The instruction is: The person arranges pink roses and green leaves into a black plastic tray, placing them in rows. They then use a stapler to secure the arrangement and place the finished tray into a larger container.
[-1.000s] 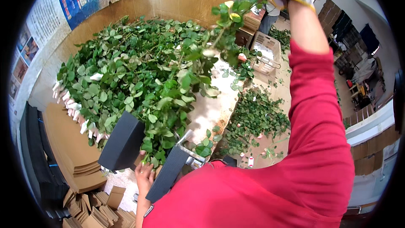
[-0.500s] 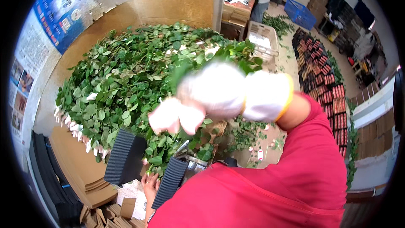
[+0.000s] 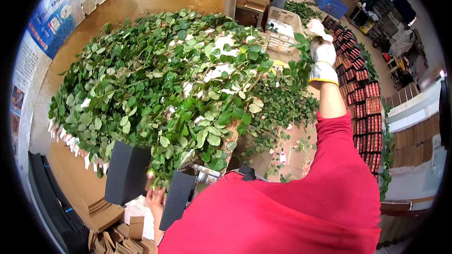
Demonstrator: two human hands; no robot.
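The white-gloved right hand (image 3: 324, 54), its grip seemingly clenched on leafy green rose stems (image 3: 298, 68), has swung out right of the rose heap (image 3: 136, 77), apparently parting them, while the bare left hand's (image 3: 156, 197) grip, between ridged dark-grey blocks (image 3: 123, 171), cannot be told.

- The rose leaves (image 3: 136, 84) are green, some paler.
- The glove (image 3: 323, 54) is white with a yellow edge.
- The sleeve (image 3: 336, 136) is plain red.

Printing stands on the sheets at far left.
The blue-and-white sheet (image 3: 45, 24) carries large characters and smaller lines; the white sheet (image 3: 29, 61) beside it bears small print too fine to read.
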